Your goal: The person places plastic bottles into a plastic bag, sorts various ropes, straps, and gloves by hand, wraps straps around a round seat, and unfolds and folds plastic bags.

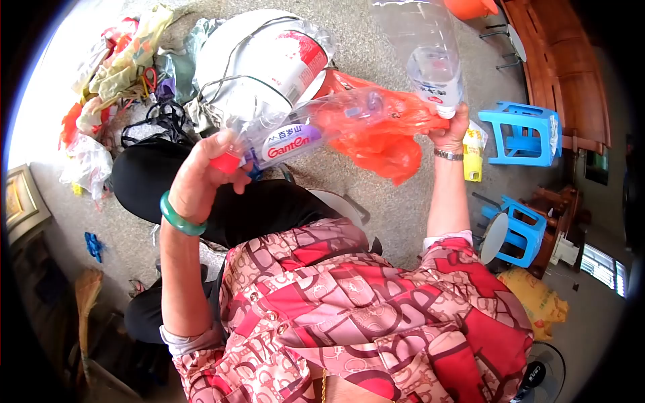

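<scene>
My left hand (201,168), with a green bangle on its wrist, is closed around the red-capped end of a clear plastic bottle (289,144) with a Ganten label. That bottle lies slantwise across my view, its body pointing right. My right hand (451,127), wearing a metal watch, grips a second clear plastic bottle (433,64) at its white cap, with the body extending away from me. An orange-red plastic bag (376,141) hangs against the right hand's fingers, partly behind the Ganten bottle; whether those fingers also pinch it I cannot tell.
A white bucket (269,64) with cord around it stands ahead. Several crumpled plastic bags (127,74) lie on the floor at the left, near red-handled scissors (149,79). Blue stools (521,138) and wooden furniture (564,74) are at the right. A broom (87,295) is lower left.
</scene>
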Tool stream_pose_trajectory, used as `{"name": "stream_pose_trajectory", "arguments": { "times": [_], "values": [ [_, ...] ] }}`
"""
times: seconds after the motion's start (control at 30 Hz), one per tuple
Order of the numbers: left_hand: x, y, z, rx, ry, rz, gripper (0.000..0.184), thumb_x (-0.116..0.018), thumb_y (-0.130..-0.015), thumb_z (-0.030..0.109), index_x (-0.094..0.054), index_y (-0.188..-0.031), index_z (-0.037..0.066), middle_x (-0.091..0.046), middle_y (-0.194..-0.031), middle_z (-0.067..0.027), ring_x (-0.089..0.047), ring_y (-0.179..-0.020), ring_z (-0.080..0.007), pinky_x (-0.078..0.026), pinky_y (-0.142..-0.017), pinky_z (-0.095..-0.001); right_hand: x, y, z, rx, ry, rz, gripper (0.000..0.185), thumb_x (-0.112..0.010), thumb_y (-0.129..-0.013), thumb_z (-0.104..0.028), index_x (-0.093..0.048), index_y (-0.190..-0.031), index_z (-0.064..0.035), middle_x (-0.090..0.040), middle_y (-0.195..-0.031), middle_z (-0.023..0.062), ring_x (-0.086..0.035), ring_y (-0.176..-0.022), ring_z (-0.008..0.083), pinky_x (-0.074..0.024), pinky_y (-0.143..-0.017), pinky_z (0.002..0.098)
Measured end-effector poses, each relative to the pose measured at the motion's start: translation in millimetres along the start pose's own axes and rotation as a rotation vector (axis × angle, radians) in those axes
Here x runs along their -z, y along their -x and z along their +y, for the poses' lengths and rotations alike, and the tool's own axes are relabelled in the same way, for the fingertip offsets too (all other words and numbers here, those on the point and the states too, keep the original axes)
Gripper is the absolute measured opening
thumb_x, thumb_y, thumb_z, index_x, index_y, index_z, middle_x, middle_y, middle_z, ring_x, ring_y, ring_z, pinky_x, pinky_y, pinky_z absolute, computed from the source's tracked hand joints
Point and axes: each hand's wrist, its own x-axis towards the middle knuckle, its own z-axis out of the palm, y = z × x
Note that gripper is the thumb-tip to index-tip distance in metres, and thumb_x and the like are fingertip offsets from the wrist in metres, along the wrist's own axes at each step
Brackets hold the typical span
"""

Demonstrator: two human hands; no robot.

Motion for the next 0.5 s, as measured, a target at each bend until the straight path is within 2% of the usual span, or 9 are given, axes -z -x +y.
{"name": "stream_pose_trajectory", "arguments": {
  "times": [0.03,0.07,0.1,0.17,0.2,0.3,0.37,0.47,0.5],
  "values": [
    [4,1,3,-0.001,-0.036,0.016,0.041,-0.044,-0.080,0.043,-0.051,-0.090,0.004,-0.056,-0.076,-0.0124,-0.052,-0.055,-0.0201,-0.046,-0.058,-0.0283,0,-4,-3,-0.004,0.009,0.009,0.063,-0.058,-0.070,-0.039,-0.044,-0.114,0.0049,-0.059,-0.079,0.0129,-0.058,-0.058,0.0240,-0.0476,-0.039,0.0349],
    [1,1,7,0.009,-0.069,0.046,0.040,-0.045,-0.080,0.043,-0.051,-0.088,0.004,-0.055,-0.074,-0.0107,-0.052,-0.055,-0.0197,-0.045,-0.058,-0.0281,0,-9,-6,-0.044,-0.076,-0.112,0.065,-0.057,-0.071,-0.036,-0.042,-0.117,0.0062,-0.060,-0.094,0.0159,-0.061,-0.076,0.0267,-0.0522,-0.056,0.0379],
    [-3,-1,11,0.020,-0.102,0.075,0.039,-0.045,-0.080,0.043,-0.051,-0.085,0.005,-0.054,-0.072,-0.0090,-0.051,-0.054,-0.0193,-0.045,-0.058,-0.0279,-7,-11,-7,-0.046,-0.071,-0.117,0.065,-0.057,-0.071,-0.036,-0.042,-0.117,0.0062,-0.060,-0.094,0.0159,-0.061,-0.076,0.0267,-0.0522,-0.056,0.0379],
    [-2,-8,10,0.025,-0.093,0.053,0.039,-0.046,-0.080,0.043,-0.051,-0.085,0.005,-0.053,-0.071,-0.0075,-0.050,-0.054,-0.0189,-0.043,-0.057,-0.0277,-19,-13,-8,0.065,0.078,0.022,0.065,-0.056,-0.073,-0.035,-0.041,-0.120,0.0066,-0.056,-0.107,0.0173,-0.058,-0.093,0.0270,-0.0481,-0.079,0.0389],
    [-2,-12,10,0.038,-0.089,0.032,0.039,-0.046,-0.080,0.044,-0.051,-0.085,0.005,-0.052,-0.070,-0.0059,-0.050,-0.055,-0.0185,-0.042,-0.056,-0.0276,-18,-18,-14,-0.029,-0.022,-0.189,0.063,-0.054,-0.075,-0.034,-0.040,-0.121,0.0073,-0.051,-0.116,0.0177,-0.052,-0.104,0.0265,-0.0391,-0.092,0.0380],
    [-9,-21,11,0.095,-0.194,-0.061,0.041,-0.047,-0.080,0.044,-0.052,-0.091,0.005,-0.051,-0.069,-0.0049,-0.049,-0.054,-0.0178,-0.041,-0.055,-0.0275,-25,-20,-16,-0.020,0.124,-0.140,0.059,-0.054,-0.077,-0.032,-0.042,-0.119,0.0079,-0.052,-0.116,0.0172,-0.054,-0.102,0.0257,-0.0411,-0.090,0.0378],
    [-15,-29,5,0.116,-0.209,-0.051,0.041,-0.047,-0.080,0.044,-0.052,-0.095,0.006,-0.052,-0.070,-0.0061,-0.048,-0.053,-0.0174,-0.040,-0.054,-0.0278,-40,-25,-18,-0.071,0.073,-0.253,0.055,-0.054,-0.077,-0.029,-0.044,-0.117,0.0087,-0.052,-0.115,0.0177,-0.053,-0.102,0.0250,-0.0414,-0.090,0.0369],
    [-17,-47,-8,0.059,-0.082,-0.090,0.043,-0.049,-0.080,0.044,-0.050,-0.103,0.007,-0.053,-0.074,-0.0063,-0.051,-0.056,-0.0179,-0.042,-0.052,-0.0278,-47,-33,-19,-0.039,0.438,-0.072,0.075,-0.061,-0.070,-0.050,-0.046,-0.112,0.0096,-0.052,-0.112,0.0227,-0.056,-0.097,0.0320,-0.0504,-0.078,0.0420],
    [-17,-51,-12,0.055,-0.080,-0.088,0.043,-0.049,-0.080,0.044,-0.050,-0.103,0.007,-0.053,-0.074,-0.0063,-0.051,-0.056,-0.0179,-0.042,-0.052,-0.0278,-55,-36,-17,-0.071,0.330,-0.186,0.070,-0.060,-0.072,-0.045,-0.045,-0.114,0.0094,-0.052,-0.112,0.0210,-0.056,-0.097,0.0295,-0.0483,-0.081,0.0399]
  ]
}}
